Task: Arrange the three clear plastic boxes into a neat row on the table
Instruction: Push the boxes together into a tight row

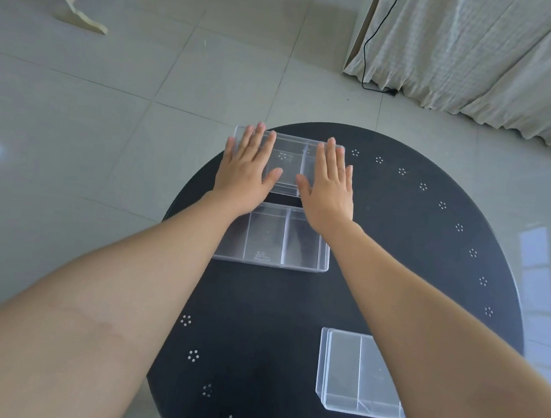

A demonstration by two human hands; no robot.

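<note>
Three clear plastic boxes with inner dividers lie on a round black table [400, 243]. The far box [290, 160] sits at the table's far edge. My left hand [246, 167] lies flat on its left part and my right hand [332, 181] flat on its right part, fingers spread, palms down. The middle box [272, 239] sits just behind my hands, a narrow gap apart from the far box, partly under my wrists. The near box [348, 371] lies at the right front, partly hidden by my right forearm.
The table's rim carries small white dot clusters [459, 227]. Grey tiled floor surrounds the table. A cream curtain [491, 54] with a black cable hangs at the back right, and a pale furniture leg [80, 14] stands at the back left.
</note>
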